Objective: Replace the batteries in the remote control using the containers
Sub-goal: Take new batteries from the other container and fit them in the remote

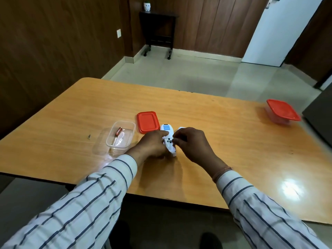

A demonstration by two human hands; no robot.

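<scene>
White remote control (168,136), label unreadable, gripped by left hand (152,144).

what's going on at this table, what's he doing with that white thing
A person in a striped shirt is working on a white remote control at a wooden table. The left hand holds the remote down while the right hand works with its fingertips at the open back. To the left sits an open clear container with one battery in it, its red lid lying beside it. A second container, with its red lid on, stands far to the right.
</scene>
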